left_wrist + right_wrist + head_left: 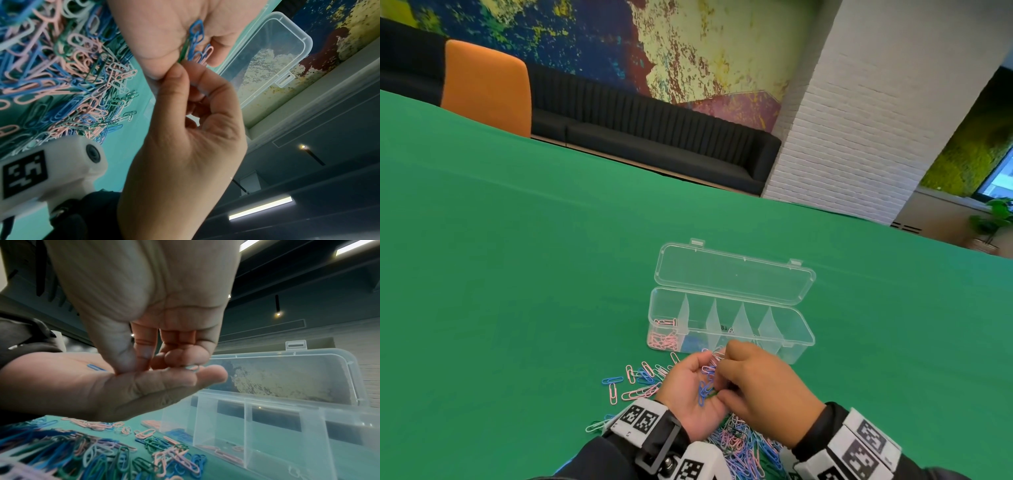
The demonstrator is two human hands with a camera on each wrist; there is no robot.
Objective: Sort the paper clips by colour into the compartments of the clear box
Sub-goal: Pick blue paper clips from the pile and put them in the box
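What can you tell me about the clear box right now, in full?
The clear box is a long, see-through plastic case lying on the green table, just beyond both hands. Its hinged lid lies open behind it, with two latch tabs on its far edge. Four dividers split it into five compartments. The leftmost holds pink clips, the next one blue clips; the rest look nearly empty. Neither hand touches it.
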